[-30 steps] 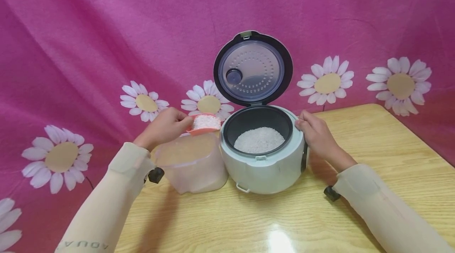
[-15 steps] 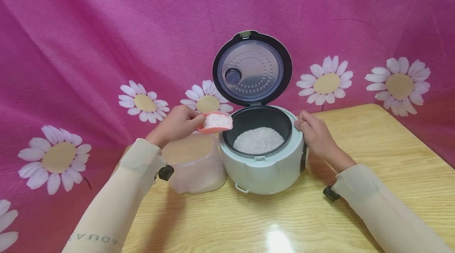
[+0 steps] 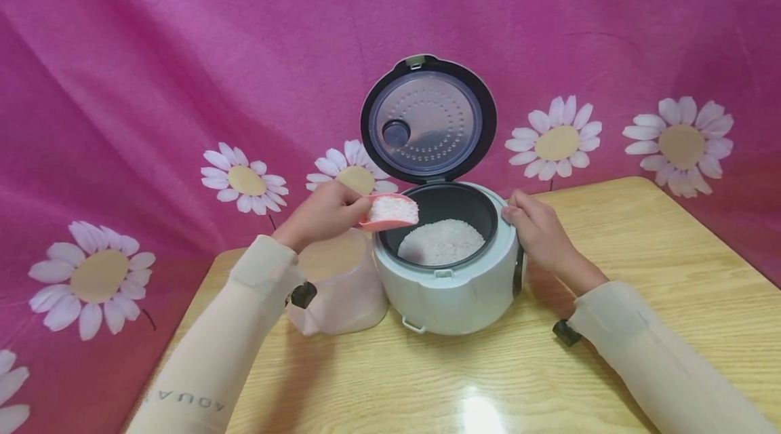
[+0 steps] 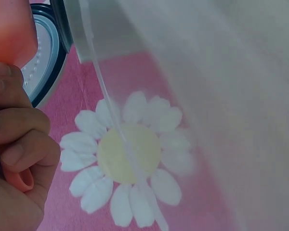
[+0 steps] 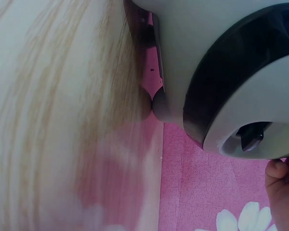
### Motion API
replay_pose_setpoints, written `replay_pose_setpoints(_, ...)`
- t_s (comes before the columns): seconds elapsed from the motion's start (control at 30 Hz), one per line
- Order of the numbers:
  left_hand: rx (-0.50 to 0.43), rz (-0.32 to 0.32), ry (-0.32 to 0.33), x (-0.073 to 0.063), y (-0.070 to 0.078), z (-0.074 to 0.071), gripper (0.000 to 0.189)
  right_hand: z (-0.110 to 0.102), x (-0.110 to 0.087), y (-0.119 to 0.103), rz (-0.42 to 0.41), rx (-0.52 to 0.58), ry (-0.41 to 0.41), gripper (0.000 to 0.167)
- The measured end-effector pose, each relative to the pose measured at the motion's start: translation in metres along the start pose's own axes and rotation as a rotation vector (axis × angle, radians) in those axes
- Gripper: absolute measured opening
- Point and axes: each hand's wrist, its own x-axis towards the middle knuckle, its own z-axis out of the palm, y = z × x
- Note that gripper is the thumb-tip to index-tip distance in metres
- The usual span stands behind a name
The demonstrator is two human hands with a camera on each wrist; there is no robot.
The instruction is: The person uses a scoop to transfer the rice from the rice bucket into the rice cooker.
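My left hand (image 3: pixel 329 213) grips the handle of an orange-pink scoop (image 3: pixel 389 222) heaped with white rice. The scoop's front end hangs over the left rim of a pale green rice cooker (image 3: pixel 448 302). In the left wrist view, the fingers (image 4: pixel 24 125) curl round the scoop handle (image 4: pixel 20 180). Inside the cooker's dark inner pot (image 3: pixel 427 207) lies a mound of rice (image 3: pixel 442 242). The hinged lid (image 3: pixel 430 122) stands raised. With its fingers at the cooker's right upper edge, my right hand (image 3: pixel 543 230) holds it; in the right wrist view only a few fingers (image 5: pixel 279 171) show.
A translucent tub (image 3: pixel 342 298) stands against the cooker's left side, partly behind the left arm. Both sit on a wooden table (image 3: pixel 518 380). Behind the table hangs a pink cloth (image 3: pixel 244 47) with daisies.
My left hand has carried the filled scoop rightward, from above the tub to over the cooker's left rim. The right hand has kept its hold on the cooker.
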Motion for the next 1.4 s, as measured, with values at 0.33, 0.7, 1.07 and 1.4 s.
replay_pose_setpoints(0.33,0.006,0.067,-0.002,0.012,0.010,0.010,0.042,0.000,0.000,-0.001,0.004,0.006,-0.004,0.023)
replay_pose_setpoints(0.7,0.081,0.080,-0.032,0.019,0.024,0.015,0.041,-0.001,0.000,0.000,0.004,0.017,-0.001,0.024)
replay_pose_setpoints(1.07,0.254,0.090,-0.034,0.028,0.038,0.020,0.041,0.001,0.001,0.002,0.000,0.013,0.015,0.024)
replay_pose_setpoints(1.4,0.342,0.076,-0.087,0.032,0.046,0.023,0.040,-0.001,0.001,0.004,-0.004,0.018,0.003,0.024)
